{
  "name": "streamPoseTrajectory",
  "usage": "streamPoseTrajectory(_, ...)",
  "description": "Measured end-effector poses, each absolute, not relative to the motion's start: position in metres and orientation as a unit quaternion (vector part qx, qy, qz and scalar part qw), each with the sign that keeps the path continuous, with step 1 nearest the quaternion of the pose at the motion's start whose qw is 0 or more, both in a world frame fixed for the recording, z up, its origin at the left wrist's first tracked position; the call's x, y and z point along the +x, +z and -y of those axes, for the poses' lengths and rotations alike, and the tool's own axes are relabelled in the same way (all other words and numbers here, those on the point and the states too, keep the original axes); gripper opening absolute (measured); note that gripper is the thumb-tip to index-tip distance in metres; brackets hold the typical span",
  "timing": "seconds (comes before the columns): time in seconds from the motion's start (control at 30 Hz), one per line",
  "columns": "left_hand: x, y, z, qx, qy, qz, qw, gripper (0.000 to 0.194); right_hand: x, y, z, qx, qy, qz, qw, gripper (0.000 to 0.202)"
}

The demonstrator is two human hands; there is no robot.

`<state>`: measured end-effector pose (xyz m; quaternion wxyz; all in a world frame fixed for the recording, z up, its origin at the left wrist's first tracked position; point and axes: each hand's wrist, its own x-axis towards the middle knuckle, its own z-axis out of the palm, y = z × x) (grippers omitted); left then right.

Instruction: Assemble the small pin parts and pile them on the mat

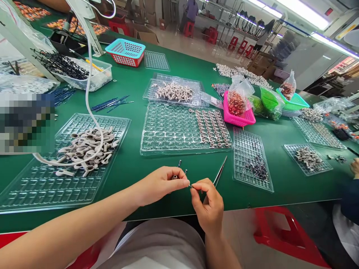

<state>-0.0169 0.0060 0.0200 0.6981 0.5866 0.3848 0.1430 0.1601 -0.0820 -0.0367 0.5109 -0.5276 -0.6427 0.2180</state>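
Note:
Near the table's front edge my two hands meet at the fingertips. My left hand [165, 182] is closed, with a small part with a round opening [174, 177] showing among its curled fingers. Thumb and forefinger of my right hand [208, 200] pinch a tiny dark component [191, 186], which the left fingertips also touch. Metal tweezers [220, 171] stick out beyond the right hand; whether they are held or lie on the table is hidden. Two small dark strip pieces [180, 163] lie just past the left hand.
A clear tray [157, 129] ahead carries rows of grey parts on its right side. Loose grey earpiece-like shells [86, 147] heap on the left tray, under a white cable [89, 56]. Dark components fill a right tray [239, 149]. A pink basket [238, 117] stands behind; a co-worker's hand [355, 167] is far right.

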Motion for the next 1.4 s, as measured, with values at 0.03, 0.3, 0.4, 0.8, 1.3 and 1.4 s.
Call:
streamPoseTrajectory(0.03,-0.017,0.02,-0.006,0.598,0.145,-0.389,0.686,0.037,0.159,-0.037,0.082,-0.528,0.201,0.649,0.508,0.014)
streamPoseTrajectory(0.3,-0.016,0.018,0.0,0.637,0.169,-0.426,0.619,0.031,0.156,-0.036,0.081,-0.52,0.117,0.681,0.502,0.024)
streamPoseTrajectory(0.4,-0.015,0.018,0.003,0.656,0.193,-0.428,0.591,0.028,0.156,-0.034,0.081,-0.539,0.144,0.673,0.484,0.018)
streamPoseTrajectory(0.8,-0.017,0.018,-0.003,0.622,0.146,-0.432,0.636,0.033,0.156,-0.039,0.081,-0.519,0.124,0.678,0.506,0.026)
streamPoseTrajectory(1.3,-0.013,0.004,-0.002,0.357,0.158,-0.295,0.872,0.035,0.162,-0.039,0.087,-0.517,0.267,0.575,0.575,0.016)
streamPoseTrajectory(1.4,-0.01,0.003,0.0,0.344,0.164,-0.29,0.878,0.035,0.162,-0.041,0.088,-0.52,0.265,0.55,0.597,0.015)
